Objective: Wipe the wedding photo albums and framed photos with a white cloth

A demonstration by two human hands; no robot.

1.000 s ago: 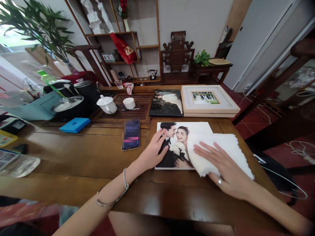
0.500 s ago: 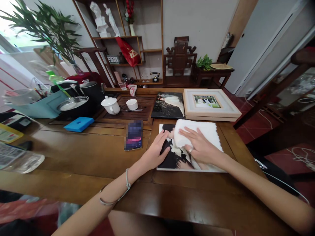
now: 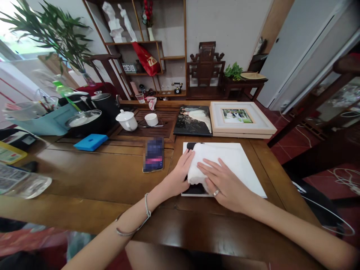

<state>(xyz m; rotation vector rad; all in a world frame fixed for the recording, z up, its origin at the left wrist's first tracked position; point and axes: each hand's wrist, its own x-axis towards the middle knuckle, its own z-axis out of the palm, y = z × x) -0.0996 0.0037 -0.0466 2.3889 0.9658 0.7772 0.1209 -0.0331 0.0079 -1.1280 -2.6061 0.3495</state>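
Note:
A photo panel (image 3: 249,168) lies flat on the wooden table in front of me, white on its right side with dark parts of the picture showing at the left. Over its left half is a bunched white cloth (image 3: 206,150), which hides most of the print. My right hand (image 3: 226,183), with a ring on it, presses on the cloth, fingers spread and thumb tucked against its lower edge. At the panel's left edge rests my left hand (image 3: 179,175), fingers stretched out and touching the cloth's side. A phone (image 3: 153,154) lies left of that hand.
Behind the panel are a dark photo panel (image 3: 193,120) and a pale wooden picture frame (image 3: 243,129). Further left stand a white lidded cup (image 3: 126,120), a small white bowl (image 3: 151,119) and a blue block (image 3: 90,142). A clear bottle (image 3: 36,186) lies at far left.
My right hand has moved left and toward me with the cloth, which now covers the figure and bares the panel's white right side. The left hand stays at the left edge.

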